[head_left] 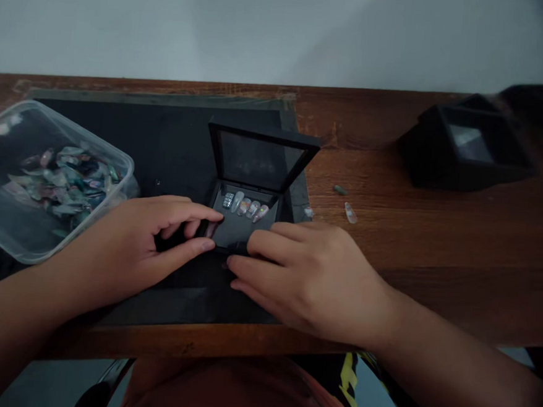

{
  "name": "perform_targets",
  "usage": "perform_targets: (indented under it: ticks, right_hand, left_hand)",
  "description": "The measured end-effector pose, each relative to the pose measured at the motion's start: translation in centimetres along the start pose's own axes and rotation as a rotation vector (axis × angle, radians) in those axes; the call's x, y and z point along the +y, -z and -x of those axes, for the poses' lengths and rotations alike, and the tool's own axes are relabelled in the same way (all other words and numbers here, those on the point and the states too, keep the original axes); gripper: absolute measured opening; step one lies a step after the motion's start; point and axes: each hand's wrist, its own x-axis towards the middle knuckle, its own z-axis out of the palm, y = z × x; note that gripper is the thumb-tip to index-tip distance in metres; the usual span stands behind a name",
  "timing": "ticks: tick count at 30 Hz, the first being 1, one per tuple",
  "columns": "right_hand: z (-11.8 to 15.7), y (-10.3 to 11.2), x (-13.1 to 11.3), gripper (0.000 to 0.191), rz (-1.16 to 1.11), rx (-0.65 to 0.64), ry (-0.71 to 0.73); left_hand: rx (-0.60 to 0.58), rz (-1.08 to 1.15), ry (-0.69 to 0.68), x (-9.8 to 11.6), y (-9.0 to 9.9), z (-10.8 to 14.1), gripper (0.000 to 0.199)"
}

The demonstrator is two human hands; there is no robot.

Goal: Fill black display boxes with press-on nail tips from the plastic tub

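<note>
A small black display box (237, 231) lies on the dark mat with its windowed lid (260, 159) raised. Several decorated press-on nails (244, 208) stand in a row at the back of its grey insert. My left hand (157, 239) holds the box's left side, index fingertip over the insert and thumb at the front left corner. My right hand (308, 268) is closed at the front right edge of the box, fingers bent and pressed together. Its fingertips partly hide that edge, and a tiny dark piece shows beside them, too small to name.
On the left stands a clear plastic tub (90, 135) with many loose nails. Two loose nails, one green (340, 190) and one clear (350, 213), lie on the wooden table (374, 204). Black boxes (466, 143) are stacked at the right. A black mat (118, 131) lies under the work.
</note>
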Motion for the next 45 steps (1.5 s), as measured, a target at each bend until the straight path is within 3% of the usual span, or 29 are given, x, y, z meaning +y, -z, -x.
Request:
perform_targets:
  ticks: [10,14,20,26,32,45]
  right_hand:
    - [-0.5,-0.4,0.2,0.015,-0.075,-0.013,0.028]
    - [-0.6,-0.1,0.3,0.025,-0.148,0.034,0.047]
    - [-0.5,0.6,0.7,0.02,-0.331,0.13,0.009]
    - [-0.6,0.3,1.2,0.016,-0.316,0.139,-0.025]
    - [-0.6,-0.3,1.6,0.02,-0.329,0.063,-0.01]
    - [-0.5,-1.0,2.4,0.022,-0.271,0.069,-0.043]
  left_hand:
    - [-0.001,0.034,0.0,0.0,0.0,-0.2,0.03]
    - [0.0,0.035,-0.012,-0.2,-0.1,-0.2,0.03]
    - [0.062,0.008,-0.009,-0.1,-0.1,0.0,0.034]
    - [0.083,-0.028,-0.005,-0.1,-0.2,0.1,0.031]
    - [0.101,0.034,0.009,-0.2,-0.2,0.3,0.026]
    - [0.146,0.033,-0.069,0.6,-0.1,0.5,0.016]
